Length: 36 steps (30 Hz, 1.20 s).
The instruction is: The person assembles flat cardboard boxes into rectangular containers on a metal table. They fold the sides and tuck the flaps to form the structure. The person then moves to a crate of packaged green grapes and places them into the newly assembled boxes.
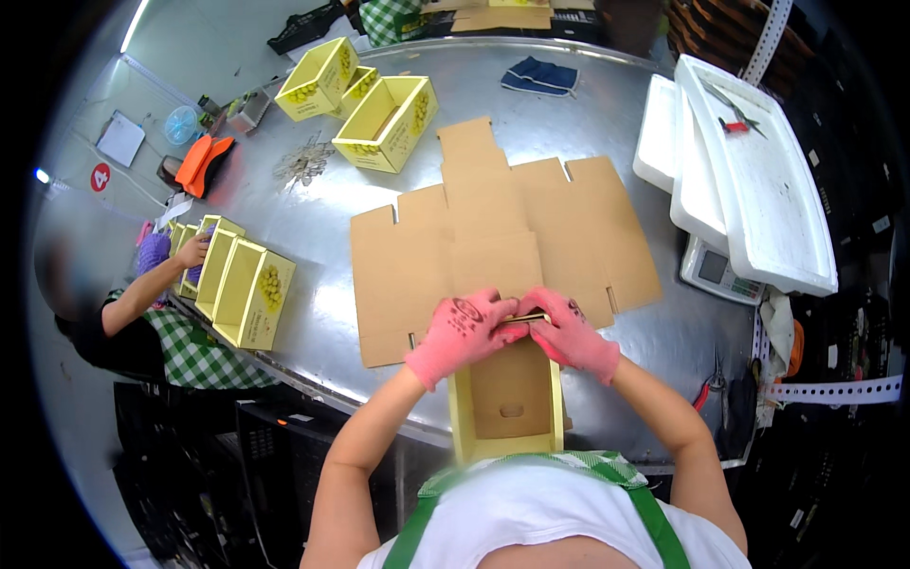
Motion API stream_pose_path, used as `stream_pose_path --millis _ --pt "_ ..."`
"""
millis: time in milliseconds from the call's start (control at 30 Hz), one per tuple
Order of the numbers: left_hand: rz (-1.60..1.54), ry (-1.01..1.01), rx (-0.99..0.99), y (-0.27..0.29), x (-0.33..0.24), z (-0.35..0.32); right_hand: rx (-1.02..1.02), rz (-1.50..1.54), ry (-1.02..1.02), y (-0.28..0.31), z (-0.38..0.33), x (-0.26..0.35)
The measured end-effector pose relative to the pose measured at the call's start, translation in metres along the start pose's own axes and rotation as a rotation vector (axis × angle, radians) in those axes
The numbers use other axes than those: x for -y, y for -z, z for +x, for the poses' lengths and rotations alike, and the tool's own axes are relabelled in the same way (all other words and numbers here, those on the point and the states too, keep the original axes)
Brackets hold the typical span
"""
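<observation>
White shirt and green-checked apron fill the bottom, closest to the lens. Beyond them spreads the metal table, its edges bowed. Flat cardboard covers its middle, a brown slotted sheet with one tab pointing to the far side. To the right, white foam trays are stacked at a tilt above a scale. At the left a co-worker, also in green check, stretches an arm over a row of yellow boxes.

Three more yellow boxes (grapes are printed on them) stand together behind the cardboard. The near box, yellow outside and brown within, sits open at the table's near edge, just in front of the wearer. Over its far end the left hand and right hand, both in pink gloves, come almost together; their fingers are closed on a thin edge there, thumbs inward.

Smaller still: a blue cloth at the back, an orange cap at the left, red-handled pliers near the right corner.
</observation>
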<state>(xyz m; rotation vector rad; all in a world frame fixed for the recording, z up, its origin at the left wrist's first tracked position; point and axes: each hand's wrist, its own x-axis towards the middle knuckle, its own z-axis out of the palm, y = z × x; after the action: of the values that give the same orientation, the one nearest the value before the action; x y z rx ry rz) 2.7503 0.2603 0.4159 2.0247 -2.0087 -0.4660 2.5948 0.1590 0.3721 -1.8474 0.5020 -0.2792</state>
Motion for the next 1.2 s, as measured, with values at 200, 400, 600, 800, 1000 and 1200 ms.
stream_pose_path --millis 200,400,600,800,1000,1200 --pt "0.095 -0.038 -0.063 -0.013 -0.011 -0.005 -0.378 0.858 0.084 0.008 0.019 -0.043" --pt "0.071 -0.047 -0.063 -0.024 0.000 0.005 -0.176 0.855 -0.088 0.026 0.073 -0.057" --pt "-0.439 -0.057 -0.583 -0.050 0.022 -0.020 -0.169 0.748 -0.363 0.020 0.016 -0.017" --pt "-1.189 0.138 -0.533 -0.036 0.040 -0.026 0.230 0.301 -0.200 0.027 -0.007 -0.011" --pt "-0.435 0.152 0.422 -0.011 0.042 0.009 0.271 -0.387 -0.378 0.034 -0.005 0.014" --pt "0.375 0.248 0.362 -0.029 0.007 0.027 0.233 -1.040 -0.173 0.010 0.008 0.017"
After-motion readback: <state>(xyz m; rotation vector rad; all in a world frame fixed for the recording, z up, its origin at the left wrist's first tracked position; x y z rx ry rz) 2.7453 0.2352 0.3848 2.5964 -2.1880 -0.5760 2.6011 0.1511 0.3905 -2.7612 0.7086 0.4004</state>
